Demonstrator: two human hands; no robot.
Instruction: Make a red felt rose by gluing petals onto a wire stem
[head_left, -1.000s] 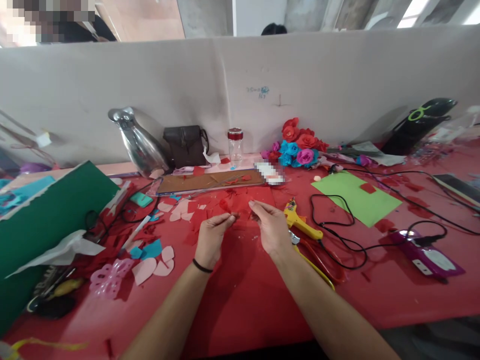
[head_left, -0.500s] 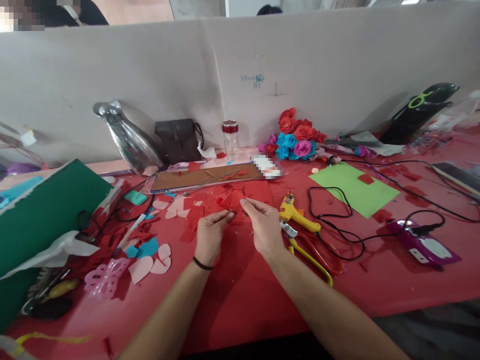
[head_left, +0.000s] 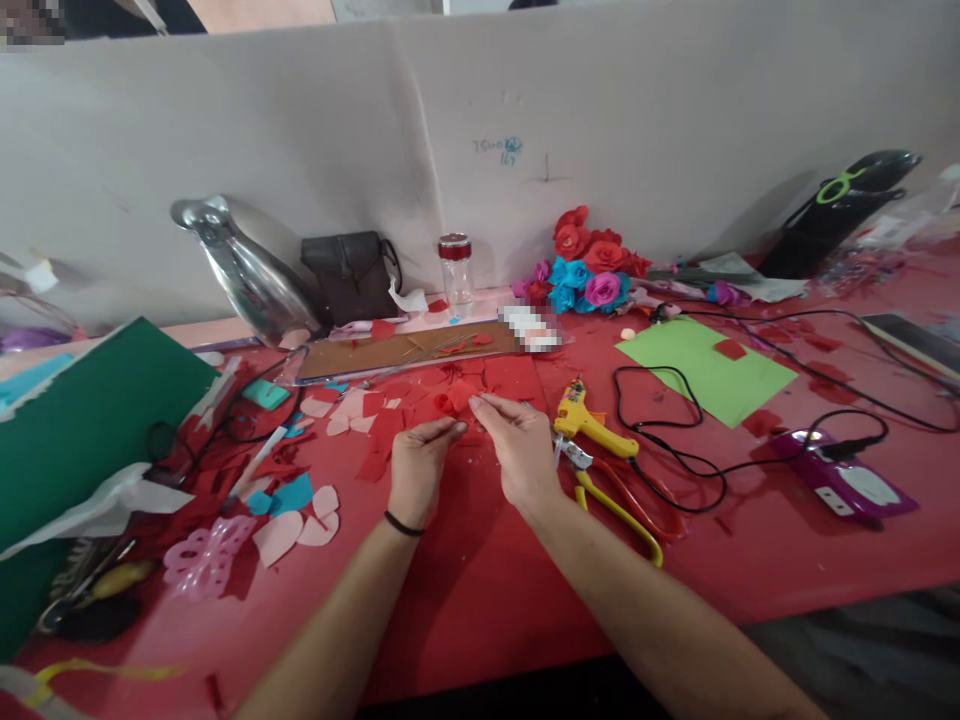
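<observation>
Over the middle of the red table, my left hand [head_left: 417,468], with a dark band at the wrist, is closed in a pinch just below a small rolled red paper flower [head_left: 445,404]. Its stem is too small to make out between the fingertips. My right hand [head_left: 519,448] is closed too, thumb and fingertip pinching a red paper petal [head_left: 465,394] beside the flower. Close to the right hand lie a yellow glue gun [head_left: 592,425] and pliers with red and yellow handles [head_left: 611,500].
Paper petals [head_left: 279,538] and scraps lie left, near a green board [head_left: 97,420]. A steel jug [head_left: 247,280], dark bag [head_left: 351,275], glass jar [head_left: 456,280] and paper roses [head_left: 589,265] line the back wall. A black cord [head_left: 686,455] runs to a purple power strip [head_left: 844,480].
The red petal at my right fingertips now shows more plainly, next to the rolled flower. Both hands stay close together, and the whole view has shifted slightly.
</observation>
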